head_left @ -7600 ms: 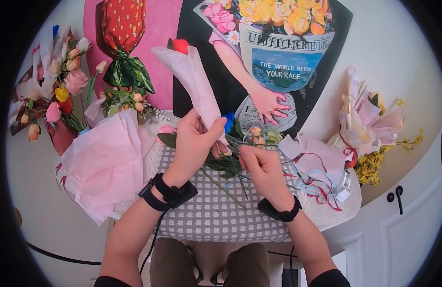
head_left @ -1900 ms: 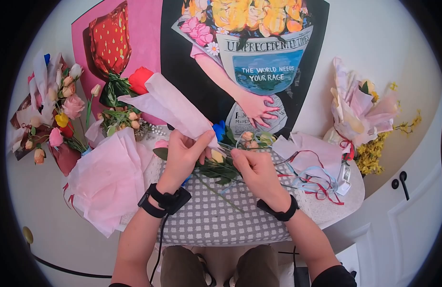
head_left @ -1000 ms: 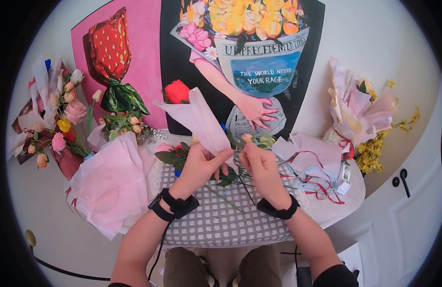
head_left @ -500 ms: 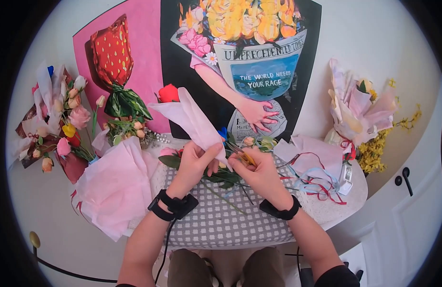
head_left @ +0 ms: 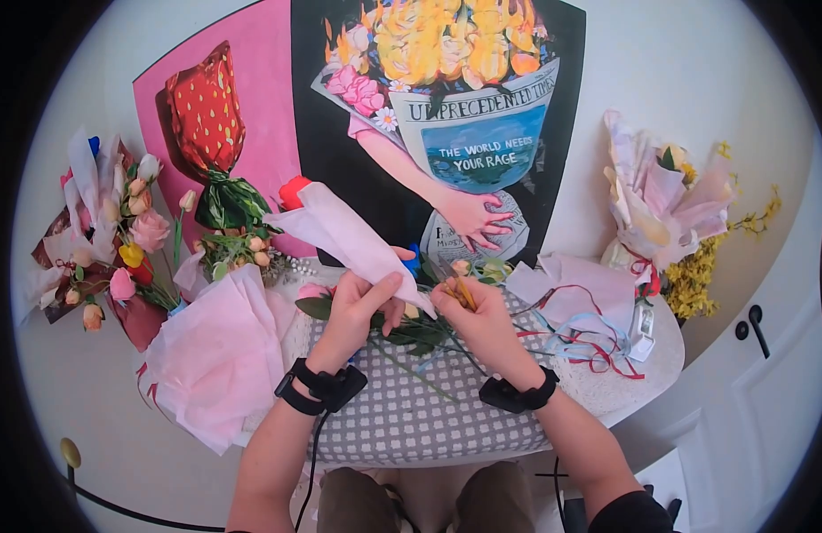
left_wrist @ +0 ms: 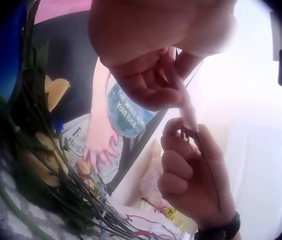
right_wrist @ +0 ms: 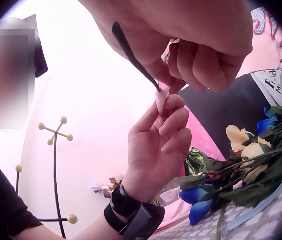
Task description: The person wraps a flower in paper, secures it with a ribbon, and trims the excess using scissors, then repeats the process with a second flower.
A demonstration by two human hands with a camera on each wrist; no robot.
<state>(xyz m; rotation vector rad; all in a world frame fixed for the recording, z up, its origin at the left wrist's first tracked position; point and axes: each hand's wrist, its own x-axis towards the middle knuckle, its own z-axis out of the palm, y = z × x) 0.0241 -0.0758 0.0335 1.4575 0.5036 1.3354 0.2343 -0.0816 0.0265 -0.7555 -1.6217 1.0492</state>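
Note:
In the head view my left hand (head_left: pixel 362 309) grips the lower part of a pale pink paper cone (head_left: pixel 353 233) wrapped around a red rose (head_left: pixel 293 193), its bloom at the upper left end. My right hand (head_left: pixel 482 322) pinches the cone's narrow tip, right beside the left fingers. A yellow-orange piece (head_left: pixel 466 292) with thin grey ends shows in the right palm, mostly hidden by fingers. In the right wrist view a dark green stem (right_wrist: pixel 133 55) sticks out of the paper tip. The left wrist view shows the paper tip (left_wrist: pixel 188 112) between both hands.
Loose flowers with green stems (head_left: pixel 420 336) lie on a grey checked cloth (head_left: pixel 420 417) below the hands. Pink paper sheets (head_left: pixel 217 355) are at left, ribbons (head_left: pixel 589 342) at right. Bouquets (head_left: pixel 131 222) stand at left, with another wrapped bouquet (head_left: pixel 664 204) at right.
The paper cone, upright a second ago, leans further left now, more of the rose tucked behind the paper. My right hand has turned, and the yellow-orange piece has come into view in it.

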